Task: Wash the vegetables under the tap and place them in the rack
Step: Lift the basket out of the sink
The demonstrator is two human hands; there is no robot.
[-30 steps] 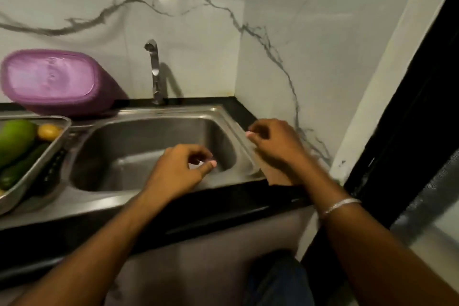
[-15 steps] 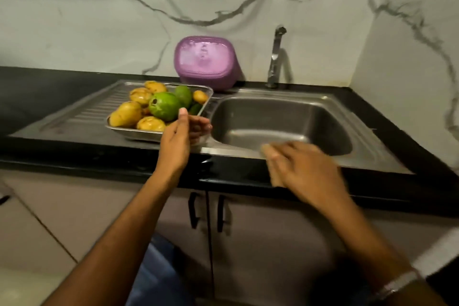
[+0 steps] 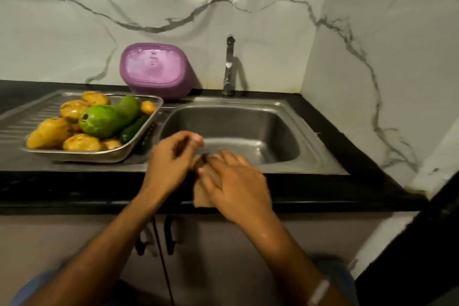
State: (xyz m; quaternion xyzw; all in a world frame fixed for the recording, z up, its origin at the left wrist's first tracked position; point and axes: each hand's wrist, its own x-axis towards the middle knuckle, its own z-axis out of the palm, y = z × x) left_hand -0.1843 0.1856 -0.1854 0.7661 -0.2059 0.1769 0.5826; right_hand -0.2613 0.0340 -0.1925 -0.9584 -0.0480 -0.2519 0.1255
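A steel tray (image 3: pixel 82 155) stands on the drainboard at the left, filled with yellow-brown potatoes (image 3: pixel 51 133), a big green gourd (image 3: pixel 103 120) and a dark cucumber (image 3: pixel 133 128). To its right is the steel sink (image 3: pixel 280 131), with the tap (image 3: pixel 229 67) behind it and no water running. My left hand (image 3: pixel 171 164) hovers over the sink's near-left rim with curled fingers, and I see nothing in it. Just to the right, my right hand (image 3: pixel 236 181) lies with spread fingers on a brownish cloth (image 3: pixel 201 197) that hangs over the counter's front edge.
A purple lidded container (image 3: pixel 155 69) leans against the marble wall behind the tray. The black counter (image 3: pixel 355 156) ends at the side wall on the right. Cabinet doors with dark handles (image 3: pixel 170 233) are below the sink.
My view swung from the right corner to the whole sink. My left hand left the tray's edge and came beside my right hand, which brought the cloth left along the sink's front rim.
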